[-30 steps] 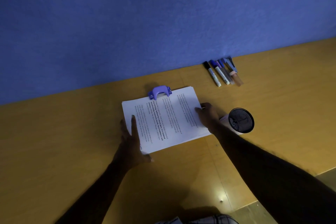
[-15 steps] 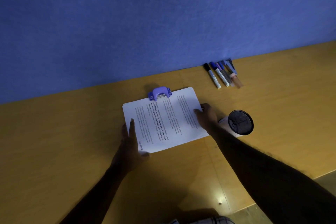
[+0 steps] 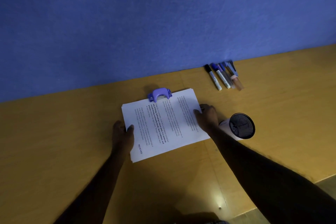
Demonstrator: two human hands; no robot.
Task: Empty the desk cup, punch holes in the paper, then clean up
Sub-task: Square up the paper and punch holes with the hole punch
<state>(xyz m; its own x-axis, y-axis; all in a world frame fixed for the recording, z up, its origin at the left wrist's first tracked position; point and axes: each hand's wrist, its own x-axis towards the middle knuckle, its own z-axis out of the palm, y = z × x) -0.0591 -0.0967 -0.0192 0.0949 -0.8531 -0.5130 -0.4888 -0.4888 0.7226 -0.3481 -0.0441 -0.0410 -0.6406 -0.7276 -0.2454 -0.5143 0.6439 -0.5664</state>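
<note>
Blue felt-like wall panel [image 3: 145, 23] fills the upper half, dim and grainy, and below it runs the wooden surface [image 3: 54, 142], smooth and mustard-toned. Lighting is low, so both forearms read as dark shapes and finger detail is hard to make out. At centre lies the paper stack [image 3: 163, 123], white printed sheets, slightly fanned at the edges, tilted on the surface. Its far edge is tucked into the purple hole punch [image 3: 159, 94], a small arched plastic piece with a metal strip showing under it. The left hand [image 3: 122, 132] grips the stack's near-left edge, thumb on top, fingers hidden beneath. The right hand [image 3: 207, 116] presses on the stack's right edge, fingers curled over the sheets; whether it pinches them I cannot tell. Just right of the stack, touching that wrist's side, the black mesh desk cup [image 3: 241, 126] lies tipped over, round mouth facing the camera. Farther right of the stack, against the wall, sits a row of markers [image 3: 221, 76], with a small stapler-like item behind them, too blurred to name. Open surface spreads left of the stack.
</note>
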